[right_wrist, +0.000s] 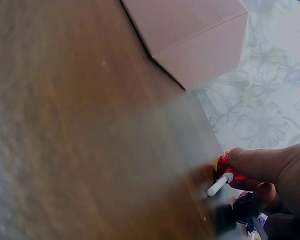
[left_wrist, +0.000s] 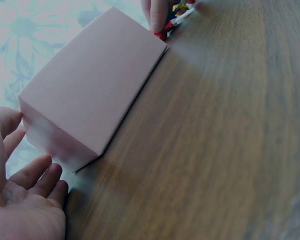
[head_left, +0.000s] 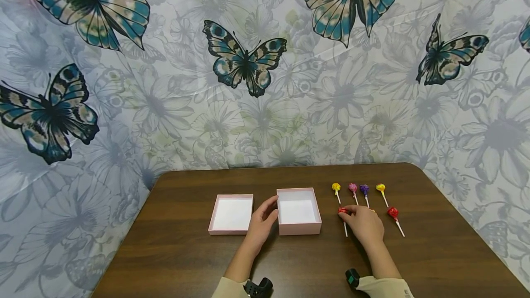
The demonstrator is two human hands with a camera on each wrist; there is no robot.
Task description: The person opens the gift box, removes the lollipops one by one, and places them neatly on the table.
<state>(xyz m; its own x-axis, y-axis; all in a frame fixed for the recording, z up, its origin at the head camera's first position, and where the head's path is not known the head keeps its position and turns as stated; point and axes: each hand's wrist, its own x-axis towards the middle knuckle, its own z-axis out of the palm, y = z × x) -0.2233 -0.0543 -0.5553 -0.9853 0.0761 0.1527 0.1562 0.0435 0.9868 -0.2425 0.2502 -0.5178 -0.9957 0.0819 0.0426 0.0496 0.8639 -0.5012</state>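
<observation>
My right hand (head_left: 366, 225) pinches the red candy head of a lollipop (right_wrist: 223, 163) between thumb and fingers. Its white stick (head_left: 345, 229) points toward me. The head lies to the right of a pink open box (head_left: 300, 229) with a white inside. Against the box's left wall is my left hand (head_left: 261, 225), its fingertips touching the wall and its fingers loosely bent. In the left wrist view the box's pink side (left_wrist: 92, 82) fills much of the picture. A dark lollipop (right_wrist: 244, 206) shows below the right fingers.
Left of the box lies a shallow pink lid (head_left: 230, 215), white side up. Other lollipops lie at the right: yellow (head_left: 336, 187), pink (head_left: 353, 187), purple (head_left: 364, 189), another yellow (head_left: 381, 187) and a red one (head_left: 393, 212). A butterfly-print cloth hangs behind the wooden table (head_left: 174, 261).
</observation>
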